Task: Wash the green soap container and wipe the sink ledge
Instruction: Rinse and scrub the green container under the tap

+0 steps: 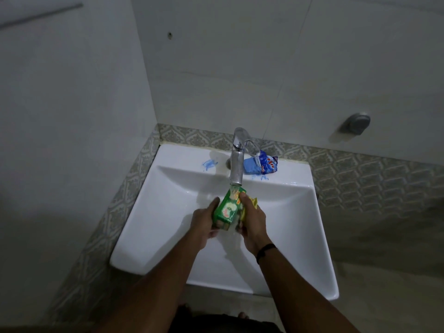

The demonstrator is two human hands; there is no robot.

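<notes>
The green soap container (227, 207) is held over the middle of the sink (144, 212) basin, its far end directly under the tap (236, 164) spout. The left hand (204, 224) grips its left side, fingers curled under. The right hand (252, 219) closes on its right side and seems also to pinch a yellow sponge (253, 203), though dim light blurs it. A blue packet (262, 165) lies on the sink's back ledge, right of the tap.
</notes>
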